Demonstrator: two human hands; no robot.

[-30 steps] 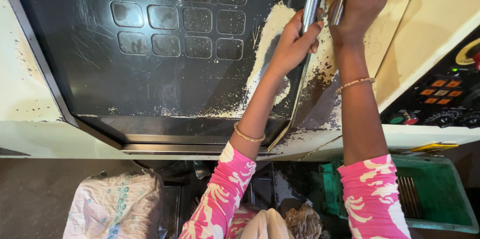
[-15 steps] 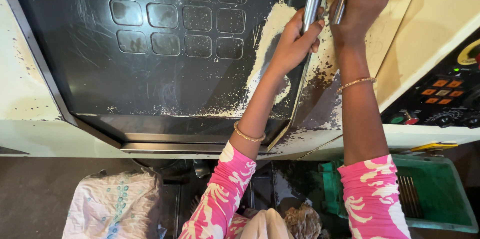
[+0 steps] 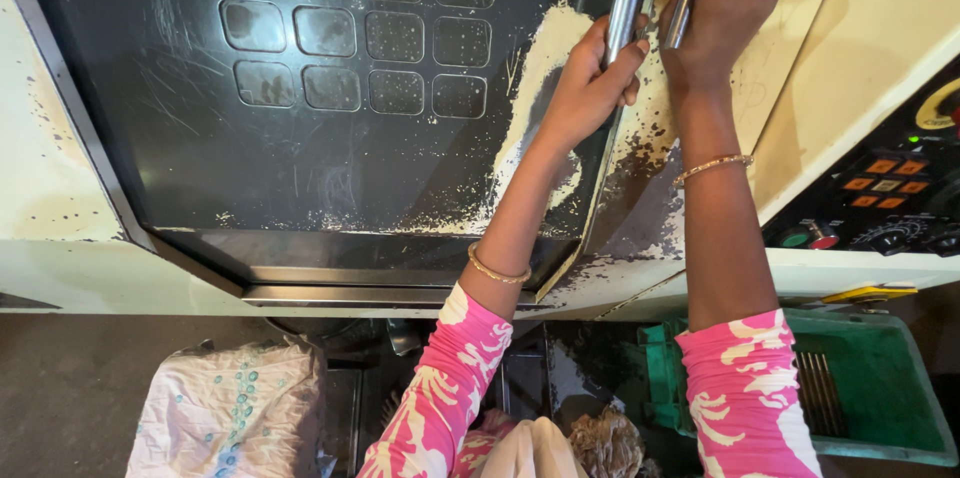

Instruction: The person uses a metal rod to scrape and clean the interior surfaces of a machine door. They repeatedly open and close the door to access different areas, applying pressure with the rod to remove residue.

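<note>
A dark metal mould plate [image 3: 300, 168] fills the upper left of the view, set inside a cream machine frame [image 3: 60, 268] whose paint is chipped and speckled. Rows of shallow rounded-square cavities [image 3: 365, 33] are sunk into the plate's upper part, some dusted with pale grains. A drift of cream powder [image 3: 530, 98] lies on the plate's right side and trails along its lower edge. Below the machine, on the dark floor [image 3: 70, 388], lie a white printed sack [image 3: 230, 413] at the left and a green plastic crate [image 3: 880, 388] at the right.
</note>
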